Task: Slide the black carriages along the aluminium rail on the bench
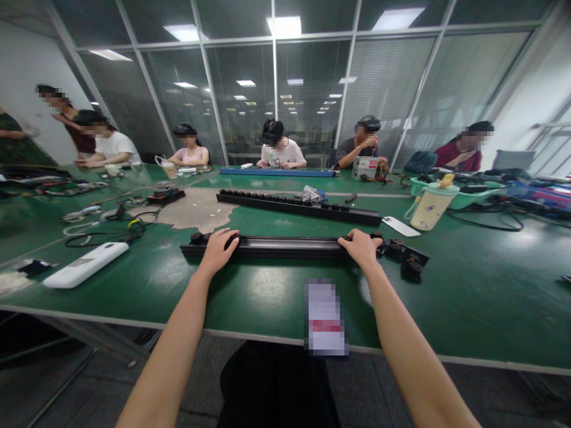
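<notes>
A long black rail (285,245) lies across the green table (267,291) in front of me. My left hand (219,248) rests on its left end, fingers curled over the top by small black knobs. My right hand (362,246) grips its right end the same way. Loose black parts (408,257) lie just right of the rail's right end. A second, longer black rail (298,205) with a row of knobs lies further back.
A white oblong device (84,265) lies at the left, near cables (107,229). A cream cup with a lid (432,205) and a white card (400,226) stand at the right. Several people sit along the far side. A blue rail (276,172) lies before them.
</notes>
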### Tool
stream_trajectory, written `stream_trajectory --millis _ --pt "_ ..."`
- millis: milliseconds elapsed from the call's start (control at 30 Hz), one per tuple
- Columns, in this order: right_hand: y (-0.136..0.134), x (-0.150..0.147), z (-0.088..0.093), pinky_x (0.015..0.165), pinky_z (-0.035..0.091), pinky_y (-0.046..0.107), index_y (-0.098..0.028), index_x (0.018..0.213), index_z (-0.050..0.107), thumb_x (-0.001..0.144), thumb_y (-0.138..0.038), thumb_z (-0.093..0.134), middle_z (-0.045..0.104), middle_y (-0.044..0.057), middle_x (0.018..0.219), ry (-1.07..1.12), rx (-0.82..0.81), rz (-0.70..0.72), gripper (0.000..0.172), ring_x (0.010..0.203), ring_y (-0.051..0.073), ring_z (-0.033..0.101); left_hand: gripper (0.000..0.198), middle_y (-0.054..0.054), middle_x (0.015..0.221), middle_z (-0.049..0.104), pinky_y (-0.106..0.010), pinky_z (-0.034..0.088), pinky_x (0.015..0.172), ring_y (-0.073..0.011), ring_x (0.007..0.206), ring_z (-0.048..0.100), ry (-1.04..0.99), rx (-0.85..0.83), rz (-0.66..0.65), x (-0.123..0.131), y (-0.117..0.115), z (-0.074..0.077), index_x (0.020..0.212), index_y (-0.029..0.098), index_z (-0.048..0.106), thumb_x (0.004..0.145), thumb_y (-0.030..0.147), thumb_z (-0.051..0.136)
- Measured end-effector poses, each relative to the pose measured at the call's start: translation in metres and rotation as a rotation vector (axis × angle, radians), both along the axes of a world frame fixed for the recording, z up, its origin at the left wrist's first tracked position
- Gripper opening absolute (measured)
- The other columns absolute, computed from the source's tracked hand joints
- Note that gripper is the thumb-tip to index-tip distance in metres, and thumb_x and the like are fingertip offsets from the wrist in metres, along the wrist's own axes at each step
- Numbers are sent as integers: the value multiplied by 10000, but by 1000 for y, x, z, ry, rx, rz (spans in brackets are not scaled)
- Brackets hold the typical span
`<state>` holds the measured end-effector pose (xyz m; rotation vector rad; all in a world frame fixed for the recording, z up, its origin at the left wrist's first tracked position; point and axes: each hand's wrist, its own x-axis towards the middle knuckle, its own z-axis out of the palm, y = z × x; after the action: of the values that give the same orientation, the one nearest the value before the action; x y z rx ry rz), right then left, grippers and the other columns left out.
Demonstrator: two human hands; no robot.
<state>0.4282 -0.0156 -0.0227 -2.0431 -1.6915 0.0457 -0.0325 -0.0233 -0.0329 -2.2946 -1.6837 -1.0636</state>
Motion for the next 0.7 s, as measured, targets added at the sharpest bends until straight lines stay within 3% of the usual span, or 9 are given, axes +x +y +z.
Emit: stream_trajectory --millis 700 --pt "0 -1 0 923 263 453 -182 884 636 876 -466 498 737 114 925 -39 -18 -3 315 949 316 644 535 -133 1328 702 -511 362 1206 -301 1365 537 6 6 -3 0 2 -1 1261 182 687 998 551 403"
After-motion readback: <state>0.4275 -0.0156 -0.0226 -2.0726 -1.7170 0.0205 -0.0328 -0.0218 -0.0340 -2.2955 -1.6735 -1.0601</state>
